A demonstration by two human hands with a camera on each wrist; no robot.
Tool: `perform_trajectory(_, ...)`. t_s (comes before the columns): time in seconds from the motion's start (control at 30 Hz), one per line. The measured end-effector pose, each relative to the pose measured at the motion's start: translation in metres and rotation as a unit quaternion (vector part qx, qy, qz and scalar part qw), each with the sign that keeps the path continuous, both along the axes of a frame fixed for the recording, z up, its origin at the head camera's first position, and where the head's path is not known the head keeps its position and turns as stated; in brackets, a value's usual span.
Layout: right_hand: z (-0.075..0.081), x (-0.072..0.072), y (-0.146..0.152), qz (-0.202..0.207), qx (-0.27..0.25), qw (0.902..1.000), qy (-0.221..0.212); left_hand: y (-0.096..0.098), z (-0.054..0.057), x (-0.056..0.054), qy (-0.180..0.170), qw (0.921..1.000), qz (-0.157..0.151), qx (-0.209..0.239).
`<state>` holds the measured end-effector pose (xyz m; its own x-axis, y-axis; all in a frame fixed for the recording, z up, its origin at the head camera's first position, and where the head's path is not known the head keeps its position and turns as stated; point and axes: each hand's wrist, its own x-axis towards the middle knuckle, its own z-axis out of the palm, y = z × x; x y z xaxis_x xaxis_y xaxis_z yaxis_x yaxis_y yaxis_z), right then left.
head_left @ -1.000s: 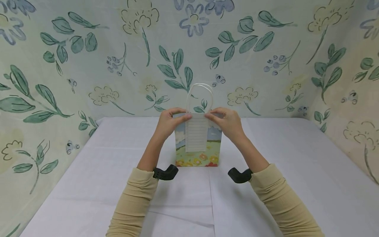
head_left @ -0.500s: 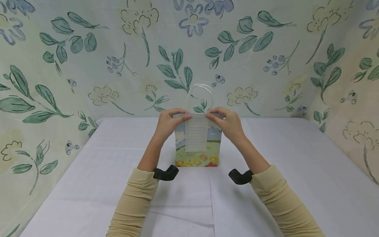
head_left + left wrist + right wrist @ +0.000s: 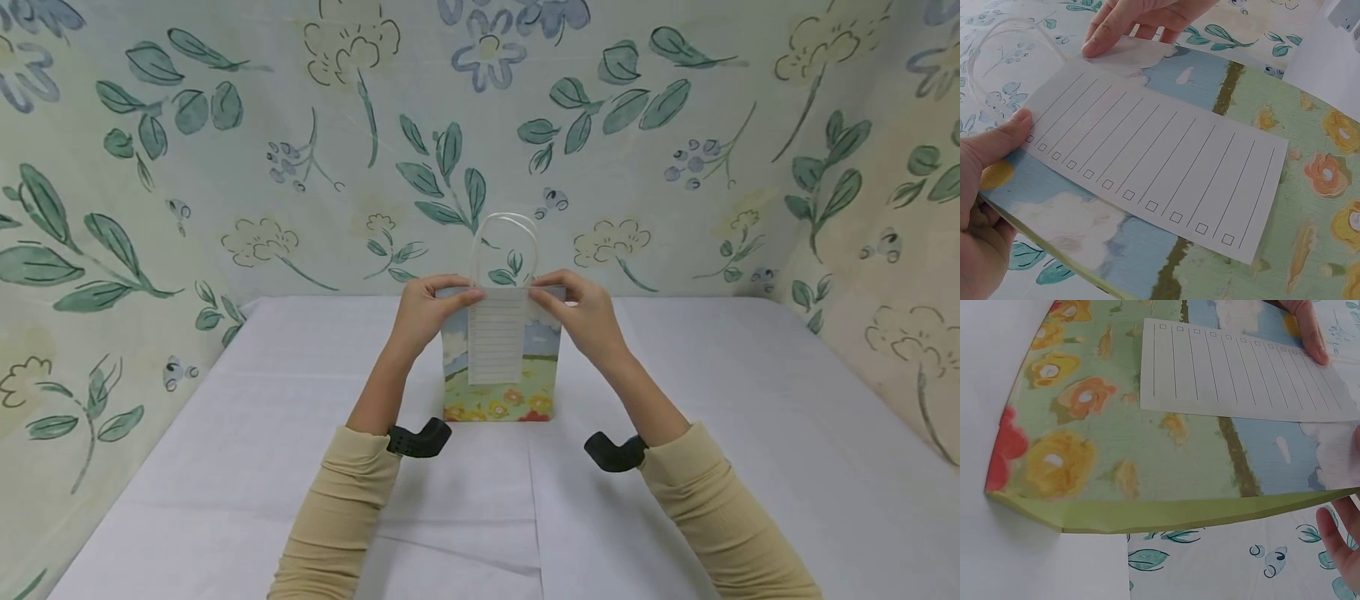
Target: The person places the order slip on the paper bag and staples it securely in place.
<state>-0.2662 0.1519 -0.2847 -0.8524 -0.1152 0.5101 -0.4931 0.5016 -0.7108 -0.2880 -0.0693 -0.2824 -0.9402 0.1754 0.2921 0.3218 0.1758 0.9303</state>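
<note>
A paper gift bag, painted with flowers, grass and sky, stands upright on the table. Against its front lies a white lined checklist sheet, its top edge near the bag's rim. My left hand pinches the sheet's upper left corner to the bag, thumb in front and fingers behind. My right hand pinches the bag's rim just right of the sheet, its thumb beside the sheet's corner in the left wrist view. Its other fingers reach behind the bag. White looped handles rise between both hands.
A white cloth covers the table, with creases near the front. Behind it hangs a flower-and-leaf patterned cloth, which continues along both sides. A black wrist device is strapped on each arm, in front of the bag.
My right thumb has slid slightly right along the rim, away from the sheet's upper right corner, and the right forearm moved right a little. The left hand and sheet keep their place.
</note>
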Motion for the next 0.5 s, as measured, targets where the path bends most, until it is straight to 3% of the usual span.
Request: perform_trajectory(0.5, -0.010, 0.007, 0.015, -0.018, -0.032, 0.9993, 0.010, 0.000, -0.003, -0.001, 0.002, 0.9999, 0.001, 0.014)
